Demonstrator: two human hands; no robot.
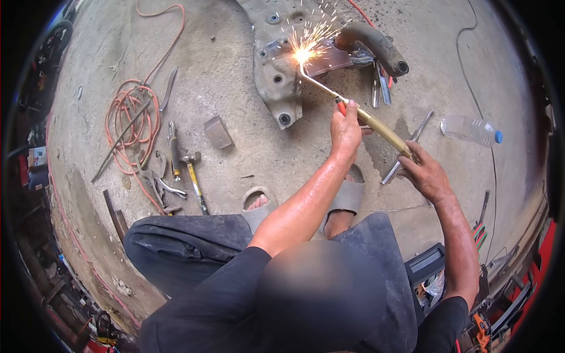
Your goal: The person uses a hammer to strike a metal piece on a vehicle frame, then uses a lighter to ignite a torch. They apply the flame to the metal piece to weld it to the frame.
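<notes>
A brass gas torch (382, 129) slants from my right hand up toward the metal part. My left hand (345, 132) is closed around its front end, with a small red piece showing by the fingers. The rear of the handle is gripped by my right hand (425, 172). From the torch's thin bent neck, the tip meets a bright glow with sparks (303, 54) at a large grey metal part (273, 65) with several round holes. A brownish plate (331, 60) and a thick curved pipe (379, 47) adjoin it on the right. The glare hides the exact contact spot.
On the left lie a coiled orange hose (154, 120), a hammer (197, 185), pliers (173, 150) and a metal block (218, 132). A metal rod (421, 125) and a plastic bottle (468, 130) lie to the right. My sandalled feet (257, 203) are just below the work.
</notes>
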